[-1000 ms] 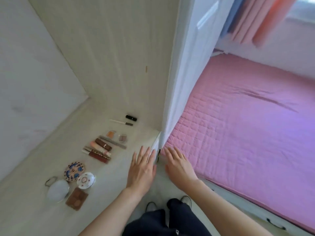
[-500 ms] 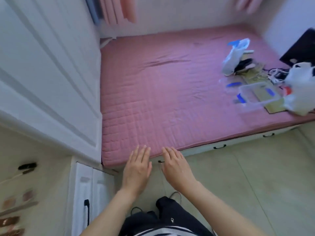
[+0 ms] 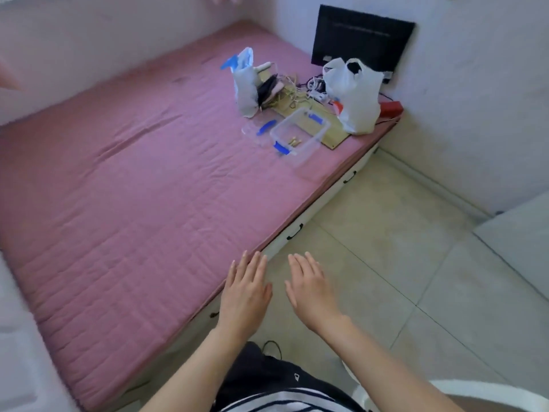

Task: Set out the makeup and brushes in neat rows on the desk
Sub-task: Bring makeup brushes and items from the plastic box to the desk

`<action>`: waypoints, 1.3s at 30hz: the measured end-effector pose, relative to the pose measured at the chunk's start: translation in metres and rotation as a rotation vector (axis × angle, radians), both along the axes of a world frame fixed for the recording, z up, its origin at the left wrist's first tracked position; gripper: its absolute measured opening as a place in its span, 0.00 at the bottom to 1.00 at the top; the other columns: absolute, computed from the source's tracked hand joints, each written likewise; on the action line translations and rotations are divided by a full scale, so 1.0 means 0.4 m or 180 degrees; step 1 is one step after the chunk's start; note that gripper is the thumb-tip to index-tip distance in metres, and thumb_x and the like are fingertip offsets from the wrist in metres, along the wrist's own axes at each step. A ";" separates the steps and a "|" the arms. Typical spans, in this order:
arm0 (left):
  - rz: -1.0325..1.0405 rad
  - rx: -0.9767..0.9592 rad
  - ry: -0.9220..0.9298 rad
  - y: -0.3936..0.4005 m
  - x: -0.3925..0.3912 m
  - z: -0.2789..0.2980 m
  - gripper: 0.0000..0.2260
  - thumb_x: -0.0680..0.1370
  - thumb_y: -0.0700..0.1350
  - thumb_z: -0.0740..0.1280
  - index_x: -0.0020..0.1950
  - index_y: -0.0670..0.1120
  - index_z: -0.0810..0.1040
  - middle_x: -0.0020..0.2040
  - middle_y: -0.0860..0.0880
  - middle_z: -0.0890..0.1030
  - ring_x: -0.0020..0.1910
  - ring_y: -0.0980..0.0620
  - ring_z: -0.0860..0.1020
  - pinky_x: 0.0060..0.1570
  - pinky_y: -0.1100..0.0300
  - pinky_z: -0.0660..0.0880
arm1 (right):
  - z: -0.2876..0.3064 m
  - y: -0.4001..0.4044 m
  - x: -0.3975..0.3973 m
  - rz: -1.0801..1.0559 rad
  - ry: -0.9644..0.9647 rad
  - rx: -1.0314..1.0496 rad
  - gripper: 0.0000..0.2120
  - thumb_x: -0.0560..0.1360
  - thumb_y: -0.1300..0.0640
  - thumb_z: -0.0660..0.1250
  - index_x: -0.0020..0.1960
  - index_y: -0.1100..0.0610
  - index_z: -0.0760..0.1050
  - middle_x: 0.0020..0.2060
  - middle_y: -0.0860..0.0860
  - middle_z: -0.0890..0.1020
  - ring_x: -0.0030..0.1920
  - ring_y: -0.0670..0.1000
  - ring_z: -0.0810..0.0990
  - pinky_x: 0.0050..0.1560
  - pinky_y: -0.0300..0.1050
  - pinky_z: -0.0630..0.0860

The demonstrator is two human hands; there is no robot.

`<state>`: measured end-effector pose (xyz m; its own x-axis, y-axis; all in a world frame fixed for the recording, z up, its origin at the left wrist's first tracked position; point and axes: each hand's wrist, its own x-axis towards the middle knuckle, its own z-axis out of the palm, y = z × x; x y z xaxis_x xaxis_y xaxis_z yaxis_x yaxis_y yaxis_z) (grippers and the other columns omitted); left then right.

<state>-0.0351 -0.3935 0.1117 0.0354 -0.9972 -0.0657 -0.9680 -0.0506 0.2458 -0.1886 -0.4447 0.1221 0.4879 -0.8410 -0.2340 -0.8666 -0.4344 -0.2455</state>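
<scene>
Pink bed [image 3: 118, 203]: clear box [image 3: 300, 135], small gold items [image 3: 294, 141].

No writing can be read anywhere (any small marks are too blurred).

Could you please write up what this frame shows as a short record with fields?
left hand: left hand held flat, fingers straight, holding nothing, over the edge of the pink quilted mattress
right hand: right hand held flat, fingers straight, holding nothing, over the pale tiled floor
container: clear plastic box with blue clips on the mattress, lid off, small gold items inside
bags: white plastic bag and a smaller white bag near the far corner
screen: black monitor against the wall
desk and makeup rows: not in view
</scene>
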 end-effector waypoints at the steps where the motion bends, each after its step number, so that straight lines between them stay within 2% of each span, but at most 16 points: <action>1: -0.0122 0.0000 -0.0018 -0.030 -0.019 0.005 0.25 0.80 0.49 0.60 0.76 0.44 0.61 0.76 0.46 0.62 0.77 0.45 0.55 0.75 0.48 0.51 | 0.001 -0.016 -0.023 -0.0149 -0.0010 0.0001 0.28 0.82 0.48 0.50 0.77 0.60 0.50 0.76 0.55 0.58 0.77 0.55 0.49 0.76 0.51 0.51; 4: -0.0473 0.0060 -0.0053 -0.118 -0.076 0.013 0.25 0.79 0.49 0.63 0.75 0.43 0.65 0.74 0.45 0.65 0.75 0.44 0.58 0.74 0.47 0.53 | 0.003 -0.063 -0.091 -0.0540 -0.0013 0.0011 0.28 0.82 0.48 0.50 0.78 0.59 0.49 0.76 0.54 0.57 0.77 0.55 0.49 0.76 0.49 0.52; 10: -0.0955 0.0199 -0.0097 -0.293 -0.168 0.004 0.25 0.80 0.49 0.60 0.76 0.43 0.62 0.76 0.46 0.63 0.76 0.44 0.56 0.74 0.47 0.52 | 0.003 -0.161 -0.206 -0.1221 -0.0006 0.0192 0.28 0.82 0.49 0.51 0.78 0.59 0.47 0.76 0.54 0.57 0.77 0.56 0.50 0.76 0.50 0.53; 14: -0.1241 0.0293 -0.0102 -0.434 -0.221 -0.016 0.26 0.83 0.52 0.51 0.79 0.47 0.50 0.79 0.50 0.52 0.78 0.49 0.44 0.75 0.51 0.42 | -0.013 -0.259 -0.268 -0.1560 0.0032 0.0195 0.28 0.82 0.49 0.51 0.77 0.59 0.47 0.76 0.55 0.57 0.77 0.57 0.50 0.75 0.50 0.52; 18: -0.1440 0.0251 -0.0033 -0.601 -0.278 -0.005 0.26 0.82 0.51 0.52 0.78 0.47 0.51 0.78 0.50 0.55 0.78 0.49 0.46 0.75 0.52 0.42 | -0.012 -0.394 -0.322 -0.1805 0.0055 0.0177 0.29 0.82 0.49 0.52 0.77 0.60 0.48 0.76 0.55 0.58 0.77 0.58 0.50 0.75 0.50 0.53; 29: -0.1848 0.0236 -0.0156 -0.999 -0.423 -0.004 0.25 0.82 0.50 0.53 0.78 0.46 0.53 0.78 0.49 0.57 0.78 0.48 0.47 0.75 0.52 0.44 | 0.010 -0.729 -0.477 -0.2272 0.0049 0.0062 0.28 0.82 0.50 0.54 0.77 0.60 0.50 0.75 0.56 0.59 0.77 0.59 0.52 0.75 0.52 0.54; 34: -0.1851 0.0312 -0.0148 -1.114 -0.512 -0.006 0.25 0.81 0.50 0.53 0.78 0.46 0.54 0.78 0.49 0.57 0.78 0.47 0.48 0.76 0.51 0.46 | 0.002 -0.844 -0.553 -0.2266 0.0024 0.0094 0.28 0.82 0.50 0.54 0.77 0.60 0.50 0.75 0.56 0.60 0.77 0.58 0.52 0.75 0.51 0.55; 39: -0.1606 0.0343 -0.0130 -1.211 -0.611 -0.024 0.26 0.82 0.51 0.53 0.78 0.47 0.52 0.78 0.49 0.55 0.78 0.48 0.46 0.76 0.51 0.45 | -0.011 -0.975 -0.648 -0.1966 0.0007 0.0111 0.28 0.82 0.50 0.53 0.77 0.60 0.49 0.75 0.55 0.59 0.77 0.58 0.50 0.75 0.51 0.55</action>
<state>-0.2795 -0.8777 0.1022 -0.4437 -0.8784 -0.1776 -0.8871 0.4022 0.2265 -0.4480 -0.8347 0.1177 -0.0872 -0.9598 -0.2668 -0.9561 0.1559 -0.2483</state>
